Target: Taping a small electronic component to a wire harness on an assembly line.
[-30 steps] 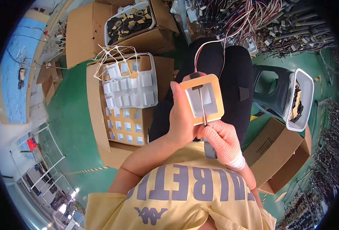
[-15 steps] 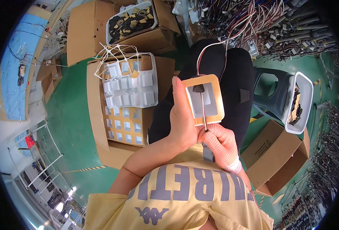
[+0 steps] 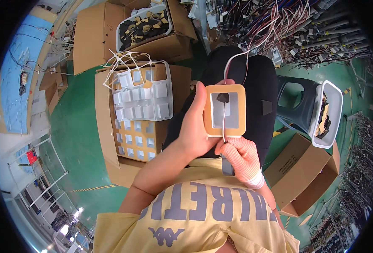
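While held up over the lap, tan rectangular frame (image 3: 224, 110) with a pale centre, gripped along its left edge by the left hand (image 3: 196, 126), fingers closed round it, thumb along the side. Just below, right hand (image 3: 242, 158) in a pale glove, fingers pinched on a thin tool (image 3: 224, 122) reaching up to a small dark part (image 3: 223, 98) at the frame's centre. From the frame's top, red and white wires (image 3: 237, 59) leading away. Farther left, cardboard box (image 3: 106, 126) on the green floor, topped by a white compartment tray (image 3: 142, 95). To the right, dark stool (image 3: 298, 105) and a white bin (image 3: 327, 114). Beyond, wire bundles (image 3: 304, 29) piled.
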Tool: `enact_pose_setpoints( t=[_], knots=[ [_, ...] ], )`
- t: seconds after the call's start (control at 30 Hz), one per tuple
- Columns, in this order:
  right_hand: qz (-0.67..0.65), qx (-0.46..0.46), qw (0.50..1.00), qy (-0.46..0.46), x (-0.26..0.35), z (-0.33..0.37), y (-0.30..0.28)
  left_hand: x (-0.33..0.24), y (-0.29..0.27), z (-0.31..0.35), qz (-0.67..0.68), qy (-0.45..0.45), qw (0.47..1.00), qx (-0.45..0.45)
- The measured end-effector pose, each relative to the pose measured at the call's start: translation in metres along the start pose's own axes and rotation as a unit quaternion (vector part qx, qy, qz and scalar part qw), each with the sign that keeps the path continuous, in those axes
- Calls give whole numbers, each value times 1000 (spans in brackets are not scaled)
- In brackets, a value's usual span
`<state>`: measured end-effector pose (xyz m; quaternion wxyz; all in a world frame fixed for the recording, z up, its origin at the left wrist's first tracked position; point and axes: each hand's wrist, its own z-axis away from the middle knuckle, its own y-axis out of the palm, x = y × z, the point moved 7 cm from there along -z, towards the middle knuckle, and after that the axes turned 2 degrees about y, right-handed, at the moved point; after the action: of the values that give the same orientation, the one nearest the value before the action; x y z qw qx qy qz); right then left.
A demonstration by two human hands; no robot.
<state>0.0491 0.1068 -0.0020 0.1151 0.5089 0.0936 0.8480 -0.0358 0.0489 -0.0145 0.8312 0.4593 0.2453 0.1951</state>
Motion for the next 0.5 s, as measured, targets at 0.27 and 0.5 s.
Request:
enact_pose_setpoints(
  t=[0.27, 0.5],
  knots=[
    [0, -28, 999, -19, 4, 3, -1, -10, 8, 0, -78, -36, 995, 51],
    [32, -19, 997, -72, 1, 1, 4, -10, -3, 7, -149, 106, 975, -125]
  ],
)
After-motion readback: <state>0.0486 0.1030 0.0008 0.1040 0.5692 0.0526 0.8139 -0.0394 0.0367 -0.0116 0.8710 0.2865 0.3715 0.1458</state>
